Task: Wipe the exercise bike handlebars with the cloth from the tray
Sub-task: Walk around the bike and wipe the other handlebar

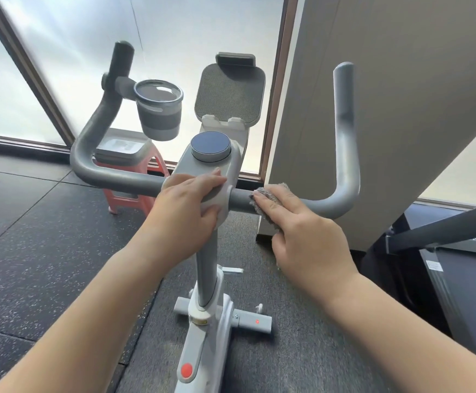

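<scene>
Now right hand (pixel 302 222) presses cloth (pixel 262 194) flat onto bar (pixel 239 198) to wipe; left hand (pixel 191 198) clasps hub (pixel 225 171), steadying the bike.

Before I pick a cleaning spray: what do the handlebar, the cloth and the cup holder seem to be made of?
The handlebar looks like a metal tube under matte grey foam or rubber: no shine, soft rounded ends. The cloth under the right hand looks like fuzzy grey microfibre, with a shaggy edge. The cup holder seems moulded plastic with a darker, possibly rubber, band.
</scene>
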A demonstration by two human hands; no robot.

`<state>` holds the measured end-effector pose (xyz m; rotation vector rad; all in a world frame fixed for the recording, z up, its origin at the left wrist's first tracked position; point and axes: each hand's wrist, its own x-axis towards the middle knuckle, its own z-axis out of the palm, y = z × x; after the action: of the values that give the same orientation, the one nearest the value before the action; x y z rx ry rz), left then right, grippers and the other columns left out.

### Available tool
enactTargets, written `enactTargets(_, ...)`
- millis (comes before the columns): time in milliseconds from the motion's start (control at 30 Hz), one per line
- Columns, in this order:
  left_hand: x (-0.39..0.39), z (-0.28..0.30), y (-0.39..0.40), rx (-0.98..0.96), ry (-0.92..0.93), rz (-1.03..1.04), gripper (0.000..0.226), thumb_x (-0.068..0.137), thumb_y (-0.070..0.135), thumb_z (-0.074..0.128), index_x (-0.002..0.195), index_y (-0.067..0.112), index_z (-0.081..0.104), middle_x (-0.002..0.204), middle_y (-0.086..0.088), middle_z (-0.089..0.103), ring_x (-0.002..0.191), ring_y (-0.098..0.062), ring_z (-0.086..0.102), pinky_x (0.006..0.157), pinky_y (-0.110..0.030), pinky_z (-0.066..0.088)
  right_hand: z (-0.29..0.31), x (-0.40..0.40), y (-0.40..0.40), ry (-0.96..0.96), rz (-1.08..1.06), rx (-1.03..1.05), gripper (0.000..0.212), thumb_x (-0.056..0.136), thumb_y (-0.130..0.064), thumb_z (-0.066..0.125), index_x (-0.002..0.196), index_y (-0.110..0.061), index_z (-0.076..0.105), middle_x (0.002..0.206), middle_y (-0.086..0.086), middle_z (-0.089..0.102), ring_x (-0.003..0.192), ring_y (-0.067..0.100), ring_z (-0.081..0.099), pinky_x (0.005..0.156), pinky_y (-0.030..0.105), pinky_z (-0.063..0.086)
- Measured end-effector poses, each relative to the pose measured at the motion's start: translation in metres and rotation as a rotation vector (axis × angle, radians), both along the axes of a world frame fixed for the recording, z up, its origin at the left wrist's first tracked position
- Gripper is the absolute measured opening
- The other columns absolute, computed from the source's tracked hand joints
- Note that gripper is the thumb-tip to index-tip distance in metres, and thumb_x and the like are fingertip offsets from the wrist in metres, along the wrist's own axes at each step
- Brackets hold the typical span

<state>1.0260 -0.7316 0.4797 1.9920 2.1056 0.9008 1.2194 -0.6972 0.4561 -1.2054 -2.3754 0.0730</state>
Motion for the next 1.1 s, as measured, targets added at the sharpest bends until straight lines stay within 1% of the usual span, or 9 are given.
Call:
enactTargets(167,0.0,0.0,-0.001,0.004,0.009,-0.001,0.05,0.084,0.011,0.061,0.131,0.026,0.055,0.112,0.021,0.049,0.122,-0.011,0.035,0.101,-0.016,0.021,0.004,0.019,0.0,0.061,-0.131,0.029,0.064,0.076,-0.008,0.048,0.133,-0.035,0.053,0.138,-0.021,0.049,0.105,0.009,0.06,0.07,0.025,0.05)
enactTargets(267,0.0,-0.002,0.0,0.013,0.018,0.001,0.05,0.084,0.011,0.06,0.131,0.026,0.055,0.119,0.018,0.053,0.122,-0.013,0.036,0.101,-0.016,0.021,0.012,0.022,-0.002,0.457,-0.069,-0.181,0.061,0.074,0.006,0.052,0.126,-0.025,0.062,0.121,-0.013,0.06,0.099,-0.003,0.057,0.081,0.007,0.04)
enactTargets(367,0.0,-0.005,0.001,0.017,0.022,-0.004,0.049,0.084,0.012,0.06,0.131,0.026,0.055,0.13,0.018,0.055,0.122,-0.013,0.036,0.103,-0.018,0.021,0.016,0.017,-0.015,0.877,0.009,-0.561,0.056,0.076,0.007,0.052,0.118,-0.027,0.067,0.084,-0.006,0.065,0.058,-0.001,0.049,0.062,0.01,0.04)
enactTargets(467,-0.001,-0.006,0.002,0.012,0.03,-0.004,0.049,0.085,0.013,0.059,0.132,0.026,0.054,0.135,0.017,0.053,0.123,-0.013,0.035,0.104,-0.019,0.021,0.009,0.005,-0.031,1.21,0.079,-1.066,0.05,0.076,0.006,0.046,0.111,-0.021,0.071,0.085,0.006,0.07,0.064,0.015,0.057,0.058,0.022,0.049)
enactTargets(567,-0.001,-0.006,0.002,0.014,0.041,-0.009,0.049,0.085,0.013,0.059,0.132,0.026,0.054,0.137,0.016,0.052,0.123,-0.013,0.035,0.105,-0.018,0.019,0.0,-0.004,-0.041,1.47,0.009,-1.463,0.04,0.084,0.01,0.034,0.097,-0.005,0.069,0.073,0.013,0.065,0.051,0.016,0.059,0.047,0.023,0.052)
enactTargets(700,-0.002,-0.006,0.002,0.023,0.039,-0.012,0.049,0.086,0.013,0.059,0.133,0.026,0.053,0.135,0.014,0.053,0.123,-0.013,0.035,0.102,-0.013,0.017,-0.01,-0.013,-0.042,1.831,-0.142,-1.876,0.015,0.077,-0.003,0.049,0.078,0.005,0.061,0.065,0.015,0.062,0.052,0.019,0.062,0.044,0.025,0.056)
enactTargets(833,-0.003,-0.007,0.002,0.023,0.041,-0.016,0.049,0.085,0.014,0.06,0.132,0.026,0.054,0.133,0.011,0.055,0.122,-0.013,0.035,0.1,-0.014,0.018,-0.012,-0.039,-0.027,1.905,-0.117,-1.881,0.022,0.072,0.0,0.051,0.082,0.01,0.068,0.078,0.02,0.068,0.059,0.023,0.069,0.053,0.03,0.059)
enactTargets(967,-0.004,-0.008,0.003,0.019,0.044,-0.015,0.048,0.085,0.018,0.063,0.131,0.027,0.054,0.136,0.016,0.052,0.121,-0.01,0.035,0.099,-0.011,0.018,-0.018,-0.061,-0.014,2.005,-0.045,-1.811,0.068,0.068,0.007,0.053,0.136,0.0,0.048,0.099,0.021,0.066,0.072,0.026,0.072,0.06,0.035,0.06)
enactTargets(1100,-0.004,-0.009,0.004,0.034,0.051,-0.009,0.048,0.083,0.016,0.064,0.129,0.026,0.056,0.136,0.015,0.053,0.12,-0.013,0.04,0.101,-0.015,0.021,-0.024,-0.072,-0.01,2.071,0.064,-1.731,0.06,0.069,0.011,0.046,0.122,-0.013,0.058,0.095,0.019,0.066,0.07,0.024,0.071,0.064,0.036,0.061)
